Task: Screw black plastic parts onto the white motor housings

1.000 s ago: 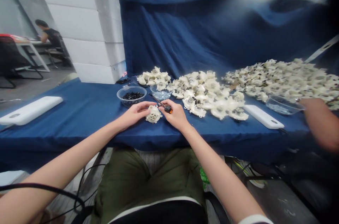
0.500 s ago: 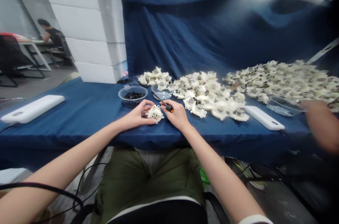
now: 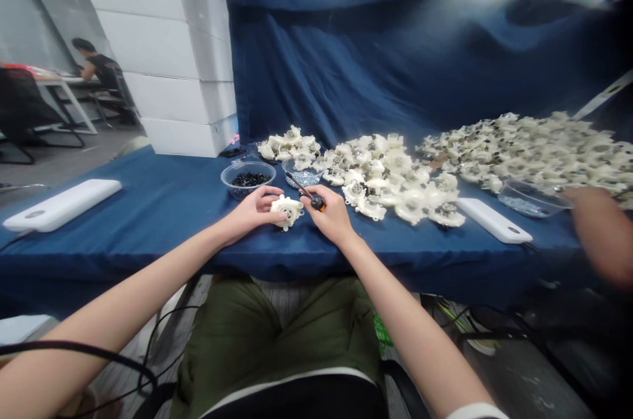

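Near the table's front edge, my left hand (image 3: 254, 211) grips a cream plastic housing (image 3: 287, 212) with a round slotted centre and small lugs round its rim. Close beside it on the right, my right hand (image 3: 330, 213) is closed around a screwdriver (image 3: 316, 201) with a black and orange handle. The screwdriver's shaft slants up and left, apart from the housing, its tip over a clear bowl of small silvery screws (image 3: 307, 177). To the left of that stands a clear bowl (image 3: 228, 176) of small black parts.
Cream housings (image 3: 395, 175) lie heaped behind and right of my hands, with a bigger heap (image 3: 534, 148) farther right. White slab-like devices lie at left (image 3: 64, 204) and right (image 3: 494, 220). A co-worker's blurred arm (image 3: 601, 234) reaches in beside another clear bowl (image 3: 529, 198).
The housing has turned in my left hand and shifted slightly left. My right hand and the screwdriver have barely moved.
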The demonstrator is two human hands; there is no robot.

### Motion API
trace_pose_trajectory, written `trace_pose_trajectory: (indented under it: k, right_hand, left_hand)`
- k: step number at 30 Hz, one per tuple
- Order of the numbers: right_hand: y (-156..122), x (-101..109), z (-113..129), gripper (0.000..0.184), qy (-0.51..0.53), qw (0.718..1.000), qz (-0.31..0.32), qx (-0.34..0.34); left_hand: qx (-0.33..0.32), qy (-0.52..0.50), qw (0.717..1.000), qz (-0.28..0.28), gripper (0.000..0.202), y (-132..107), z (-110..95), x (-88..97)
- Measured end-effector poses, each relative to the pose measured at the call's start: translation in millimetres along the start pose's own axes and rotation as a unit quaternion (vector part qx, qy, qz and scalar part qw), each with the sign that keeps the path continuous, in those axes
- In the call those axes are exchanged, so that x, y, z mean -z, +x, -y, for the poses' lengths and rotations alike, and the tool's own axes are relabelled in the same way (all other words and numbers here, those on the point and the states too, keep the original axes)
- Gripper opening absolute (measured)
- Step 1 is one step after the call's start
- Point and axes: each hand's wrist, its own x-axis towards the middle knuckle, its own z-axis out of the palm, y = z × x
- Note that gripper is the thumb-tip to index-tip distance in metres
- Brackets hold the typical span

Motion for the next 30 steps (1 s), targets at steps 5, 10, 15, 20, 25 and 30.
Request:
trace_pose_trajectory:
  k: [5,10,15,20,25,30]
  right_hand:
    - [0.1,0.0,2.9,0.019,0.019,1.0,0.013,0.015]
    - [-0.3,-0.8,1.4,0.021,0.035,0.999,0.012,0.006]
    - [-1.5,-1.1,1.1,0.024,0.059,0.998,0.028,0.0]
    - [-2.0,-1.2,1.1,0.025,0.065,0.997,0.042,-0.004]
    - [-2.2,-1.4,1.5,0.024,0.063,0.997,0.051,-0.002]
    - [-1.6,-0.6,3.3,0.02,0.062,0.996,0.056,0.024]
  left_hand:
    - [0.017,-0.071,0.997,0.0,0.052,0.7,-4.7,-1.2]
    - [0.052,-0.103,0.993,-0.006,0.043,-2.1,-12.0,-4.7]
    - [0.076,-0.102,0.992,0.027,0.039,-5.2,-13.7,-8.2]
    - [0.07,-0.103,0.992,0.036,0.031,-3.3,-11.9,-8.2]
    - [0.071,-0.109,0.991,0.034,0.033,-1.9,-11.0,-7.5]
    - [0.074,-0.115,0.99,0.02,0.029,-1.8,-10.2,-8.3]
